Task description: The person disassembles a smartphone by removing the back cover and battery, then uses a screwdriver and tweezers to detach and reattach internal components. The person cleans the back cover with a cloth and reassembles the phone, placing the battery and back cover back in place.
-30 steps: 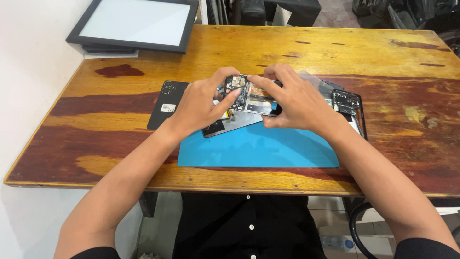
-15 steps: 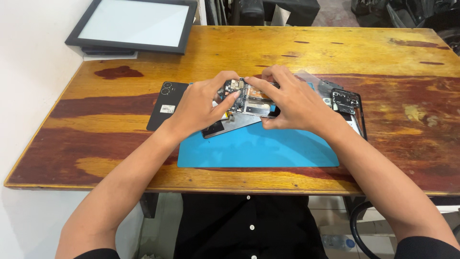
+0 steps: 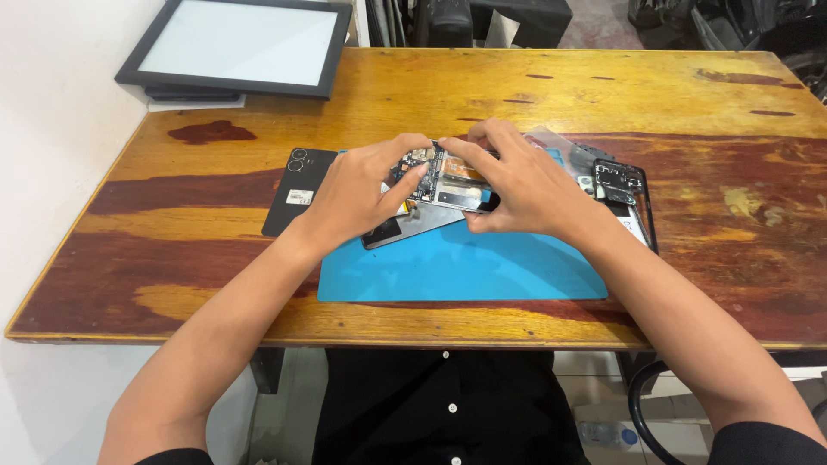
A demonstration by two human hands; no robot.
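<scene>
Left hand [image 3: 357,194], fingers curled, grips the near-left side of an opened smartphone [image 3: 439,185] whose circuit boards and metal shields lie exposed; its thumb presses on the board near the top edge. Right hand [image 3: 521,185], likewise closed on the phone, pinches the upper and right edges between thumb and fingers, covering much of that side. Both hands hold the device just above a blue work mat [image 3: 461,267], with the lower left corner of the phone (a grey, slanted edge) lying on or just over the mat; which of the two cannot be told.

Just left of the left hand, a black phone back cover [image 3: 293,194] with two camera rings lies flat on the desk [image 3: 603,95], partly tucked under the wrist. Right of the right hand, a black phone frame [image 3: 633,194] rests on the desk beside a clear plastic sheet [image 3: 551,139], both touching the mat's far-right corner. At the far-left corner of the desk, well apart from the hands, a black-framed display panel [image 3: 237,43] lies face up on a thin stack. Desk surface: varnished wood, yellow with dark red patches. A black buttoned shirt [image 3: 439,405] shows below the near edge.
</scene>
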